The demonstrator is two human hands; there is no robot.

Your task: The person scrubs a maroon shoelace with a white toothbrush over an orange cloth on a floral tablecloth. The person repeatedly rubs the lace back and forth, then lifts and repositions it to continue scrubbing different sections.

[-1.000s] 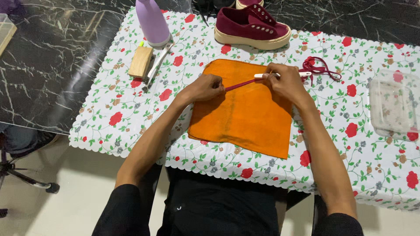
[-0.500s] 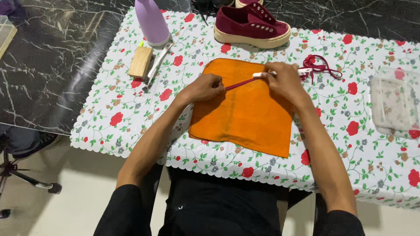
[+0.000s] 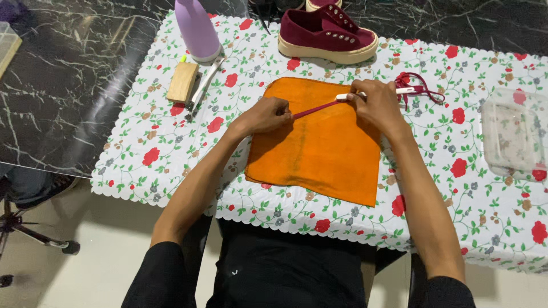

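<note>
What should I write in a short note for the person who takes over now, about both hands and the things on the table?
Left hand: closed, pinching one end of the maroon lace over the orange cloth.
Right hand: closed, its grip on the lace near a white piece; I cannot tell what that piece is.
The rest of the lace lies bunched to the right of the cloth.
Maroon shoe stands behind the cloth, its eyelets without a lace.
Purple bottle, wooden block and a metal tool lie at the left; a clear box at the right.
Done: lace is out of the shoe. Left: shoe not yet laced.
</note>
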